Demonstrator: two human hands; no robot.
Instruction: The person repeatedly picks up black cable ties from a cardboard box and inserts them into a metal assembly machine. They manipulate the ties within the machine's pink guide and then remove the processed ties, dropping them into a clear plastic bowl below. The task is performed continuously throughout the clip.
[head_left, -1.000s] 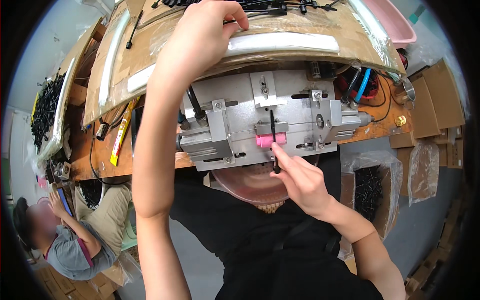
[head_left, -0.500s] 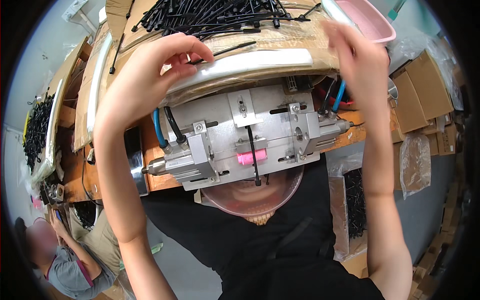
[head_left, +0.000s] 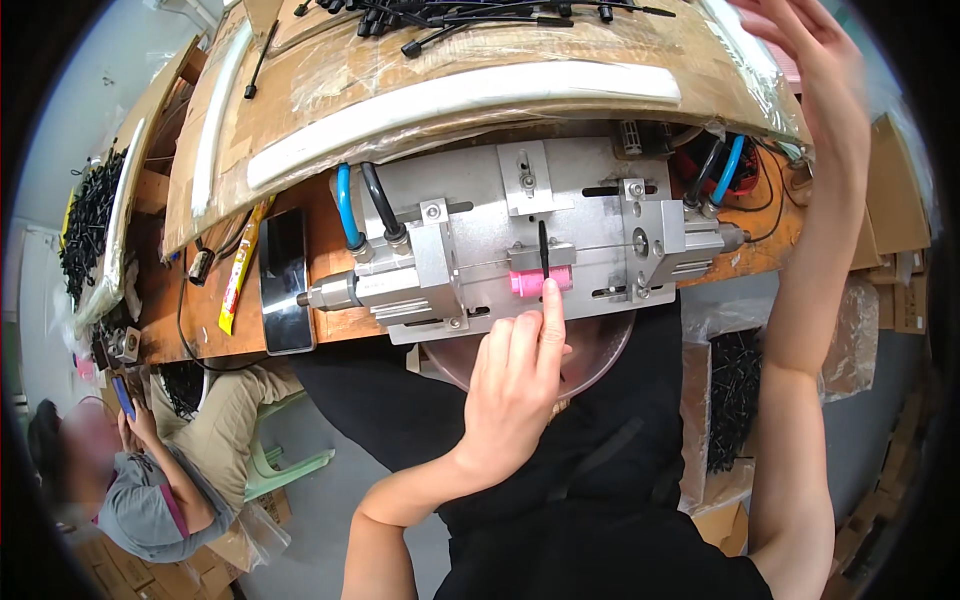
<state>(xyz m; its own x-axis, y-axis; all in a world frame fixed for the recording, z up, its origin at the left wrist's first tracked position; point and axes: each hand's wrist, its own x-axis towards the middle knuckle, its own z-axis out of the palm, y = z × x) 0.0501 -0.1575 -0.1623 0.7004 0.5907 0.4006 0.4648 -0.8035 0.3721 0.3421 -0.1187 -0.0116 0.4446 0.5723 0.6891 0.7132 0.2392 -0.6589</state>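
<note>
In the middle of the metal fixture (head_left: 590, 215), a thin black plastic rod (head_left: 543, 245) lies over a pink block (head_left: 524, 284). My left hand (head_left: 510, 385) is closed at the rod's near end, with the index finger stretched along the rod beside the pink block; the hand hides that end. My right hand (head_left: 825, 60) is raised at the upper right, near a pink basin (head_left: 785, 65). Its fingers are apart, nothing shows in them, and the frame edge cuts off part of it.
A cardboard-topped board (head_left: 330, 90) behind the fixture carries several black rods (head_left: 470, 18). A phone (head_left: 286, 290) and a yellow packet (head_left: 240, 270) lie left on the bench. A clear bowl (head_left: 610, 345) sits below. Another person (head_left: 160, 490) sits at lower left.
My left hand has come down from the board to the rod on the fixture. The right hand has moved outward to the upper right. The view has shifted, too.
</note>
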